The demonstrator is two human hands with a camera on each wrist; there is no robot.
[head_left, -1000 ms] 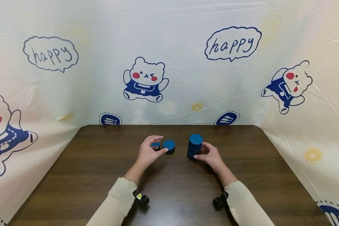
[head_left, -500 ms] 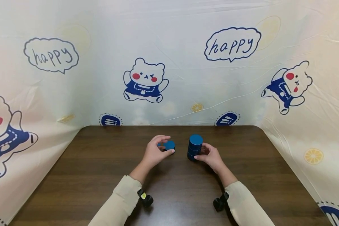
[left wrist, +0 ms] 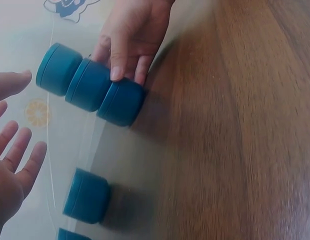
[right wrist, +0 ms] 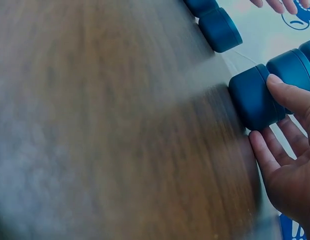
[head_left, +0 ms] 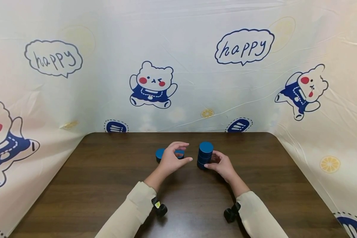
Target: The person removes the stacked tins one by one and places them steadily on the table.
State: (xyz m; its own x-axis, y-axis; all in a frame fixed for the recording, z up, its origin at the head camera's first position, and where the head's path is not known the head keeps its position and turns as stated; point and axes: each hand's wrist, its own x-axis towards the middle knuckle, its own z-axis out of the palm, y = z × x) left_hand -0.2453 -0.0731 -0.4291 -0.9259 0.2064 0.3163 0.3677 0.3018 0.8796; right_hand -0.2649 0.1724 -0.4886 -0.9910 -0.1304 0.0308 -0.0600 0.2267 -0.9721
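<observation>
Three blue round lidded jars [head_left: 206, 155] stand in one upright stack at the back middle of the table. My right hand [head_left: 221, 164] grips this stack low down from the right. In the right wrist view its thumb lies by the lid of the bottom jar [right wrist: 252, 97], with fingers on the other side. My left hand [head_left: 172, 159], fingers apart and holding nothing, hovers left of the stack, thumb towards it. Behind that hand are two single blue jars side by side, one [head_left: 159, 154] partly covered, the other [left wrist: 88, 196] mostly hidden in the head view.
The brown wooden table [head_left: 107, 185] ends at a pale printed cloth [head_left: 193, 82] hanging behind and on both sides. Each wrist carries a small black camera [head_left: 230, 214].
My left hand has moved right, past the two single jars towards the stack, with nothing in it. The right hand and the stack have stayed in place.
</observation>
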